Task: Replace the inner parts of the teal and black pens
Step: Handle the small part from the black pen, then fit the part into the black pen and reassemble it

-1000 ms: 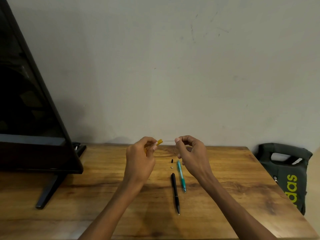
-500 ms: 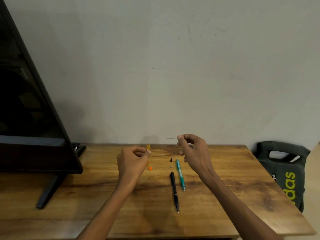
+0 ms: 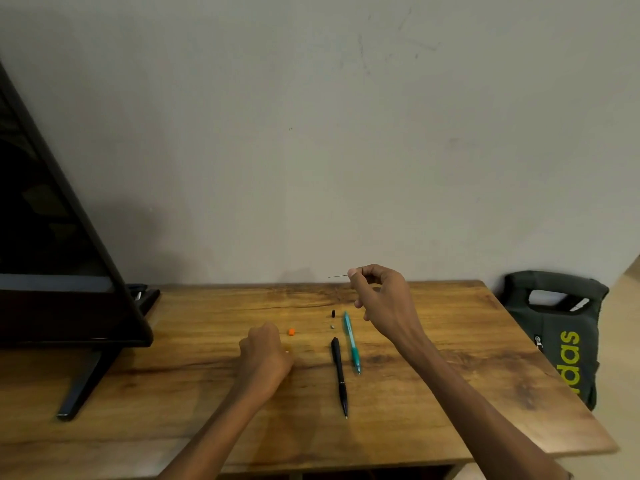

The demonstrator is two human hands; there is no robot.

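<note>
A black pen [image 3: 339, 375] and a teal pen [image 3: 352, 341] lie side by side on the wooden table [image 3: 450, 403], tips toward me. Just beyond them sit a tiny black cap [image 3: 333, 313] and a small grey piece [image 3: 332, 326]. An orange cap [image 3: 291, 331] lies to their left. My right hand [image 3: 381, 303] is raised above the teal pen and pinches a thin dark lead [image 3: 337, 276] that points left. My left hand [image 3: 265, 358] rests curled on the table near the orange cap, with only a yellow speck of the small tube showing at its right edge.
A large dark screen [image 3: 52, 254] on a black stand [image 3: 79, 386] fills the table's left side. A dark bag [image 3: 561, 334] with yellow-green lettering sits beyond the table's right edge. A plain wall rises behind the table.
My hands have drawn apart. The left hand dropped to the table with the yellow tube, an orange cap now lies there, and the right hand stays raised holding the drawn-out lead.
</note>
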